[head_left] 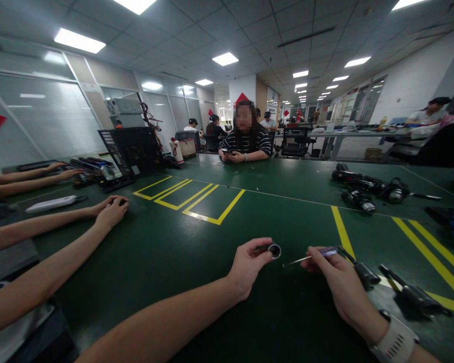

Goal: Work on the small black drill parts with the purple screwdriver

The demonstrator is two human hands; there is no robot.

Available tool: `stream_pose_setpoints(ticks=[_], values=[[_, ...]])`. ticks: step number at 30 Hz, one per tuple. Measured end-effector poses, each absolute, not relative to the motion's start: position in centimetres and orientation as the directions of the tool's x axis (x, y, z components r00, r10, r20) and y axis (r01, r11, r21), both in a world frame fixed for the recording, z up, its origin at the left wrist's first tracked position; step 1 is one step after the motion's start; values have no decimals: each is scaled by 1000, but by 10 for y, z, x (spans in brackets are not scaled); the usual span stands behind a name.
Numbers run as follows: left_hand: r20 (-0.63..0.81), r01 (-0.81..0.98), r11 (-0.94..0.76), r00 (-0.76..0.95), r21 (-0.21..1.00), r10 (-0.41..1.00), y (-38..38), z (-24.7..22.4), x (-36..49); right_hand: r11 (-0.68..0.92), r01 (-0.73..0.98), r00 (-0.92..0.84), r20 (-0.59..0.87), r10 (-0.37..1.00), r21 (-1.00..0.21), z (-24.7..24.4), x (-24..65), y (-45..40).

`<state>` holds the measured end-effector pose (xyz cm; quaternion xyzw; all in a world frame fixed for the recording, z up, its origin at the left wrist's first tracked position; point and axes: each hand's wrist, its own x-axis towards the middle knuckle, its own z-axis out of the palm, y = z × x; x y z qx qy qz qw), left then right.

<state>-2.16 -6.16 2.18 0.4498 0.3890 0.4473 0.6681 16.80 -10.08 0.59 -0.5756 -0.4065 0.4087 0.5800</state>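
My left hand (249,267) pinches a small metal ring or short tube (279,252) between thumb and fingers, its round opening facing me. To the right, my right hand (335,277) is closed round a slim screwdriver (295,262), whose thin metal shaft points left toward the ring without touching it. Just beyond the right hand lies a black cylindrical part (369,276) on the green table (196,272). A second black tool-like part (419,297) rests farther right. A light-coloured watch (395,340) is on my right wrist.
Several black power-tool-like items (366,186) lie at the back right. Yellow tape (221,219) marks the tabletop. At left are a co-worker's hands (111,212), another person's arms, a white power strip (51,203) and a black frame (130,151). A person (245,136) sits opposite.
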Motion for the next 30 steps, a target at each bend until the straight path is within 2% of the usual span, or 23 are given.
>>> stream_pose_setpoints(ticks=[3,5,8,11,14,16,19,23,30], values=[[-128,-232,206,312,951,942,-61,22,-23,45,-274,334,-51,941,-961,11,164,-103],[-122,-240,201,307,950,944,-62,22,-23,91,-320,313,-14,950,-943,14,162,-106],[-113,-257,191,292,947,950,-62,22,-23,144,-190,252,94,963,-971,16,160,-112],[-101,-269,183,292,946,951,-61,21,-22,168,77,173,179,968,-983,15,157,-118],[-81,-283,163,280,945,957,-60,18,-21,249,313,108,295,949,-916,15,154,-122],[-70,-286,152,279,946,958,-59,16,-21,344,408,56,400,915,-845,15,151,-123],[-61,-292,141,268,946,962,-59,14,-20,454,492,-58,492,869,-743,14,149,-126],[-65,-306,133,220,943,973,-58,12,-19,530,528,-183,520,834,-664,12,147,-128],[-48,-322,122,229,939,972,-56,6,-17,556,557,-202,549,811,-617,13,146,-131]])
